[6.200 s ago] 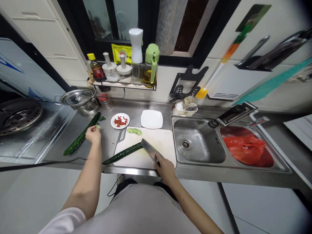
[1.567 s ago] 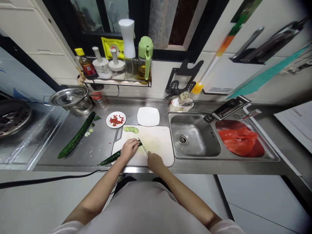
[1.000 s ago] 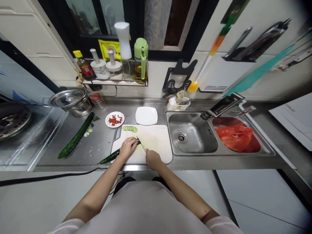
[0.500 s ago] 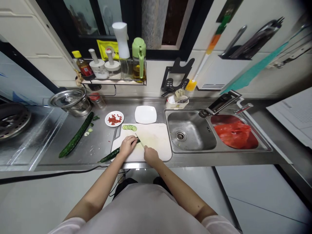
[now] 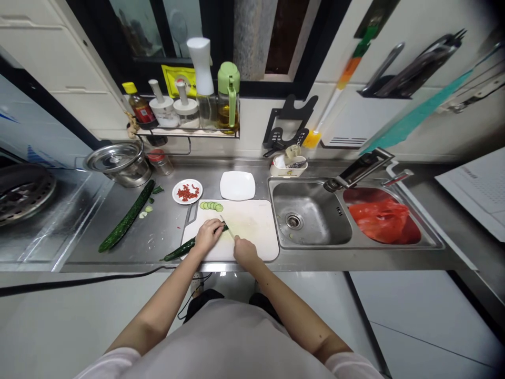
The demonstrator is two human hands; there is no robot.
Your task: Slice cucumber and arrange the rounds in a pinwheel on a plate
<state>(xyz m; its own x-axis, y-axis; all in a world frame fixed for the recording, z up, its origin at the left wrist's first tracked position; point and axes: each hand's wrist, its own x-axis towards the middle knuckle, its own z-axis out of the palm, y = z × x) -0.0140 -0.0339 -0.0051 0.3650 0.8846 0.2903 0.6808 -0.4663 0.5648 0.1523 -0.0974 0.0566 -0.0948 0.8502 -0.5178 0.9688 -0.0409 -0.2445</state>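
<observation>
I'm watching the left hand (image 5: 208,235), now moved to centre frame, pinning the cucumber (image 5: 179,250); the right hand (image 5: 244,251) is gripping the knife (image 5: 226,227), slicing.

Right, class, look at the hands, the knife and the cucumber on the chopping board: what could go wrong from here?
1. The left hand presses the cucumber right beside the knife held by the right hand; a slip could nick a finger.
2. The cucumber's long end overhangs the chopping board near the front edge of the counter, so it may roll or pivot.
</observation>
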